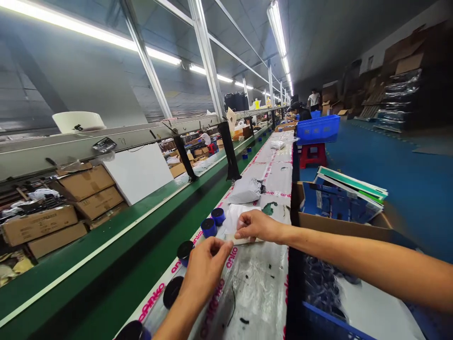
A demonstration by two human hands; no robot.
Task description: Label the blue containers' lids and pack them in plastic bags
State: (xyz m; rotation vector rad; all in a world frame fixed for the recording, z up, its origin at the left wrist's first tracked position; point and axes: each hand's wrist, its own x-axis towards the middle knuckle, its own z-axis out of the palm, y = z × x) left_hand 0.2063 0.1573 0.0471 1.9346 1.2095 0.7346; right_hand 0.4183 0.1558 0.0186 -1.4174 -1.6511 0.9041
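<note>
2 bare hands above glossy plastic-covered bench, fingers curled.

The conveyor belt is green, edged by a pale stripe. Pink lettering runs over the whitish bench covering, and the round caps are dark blue with black tops. The stool is red.
</note>
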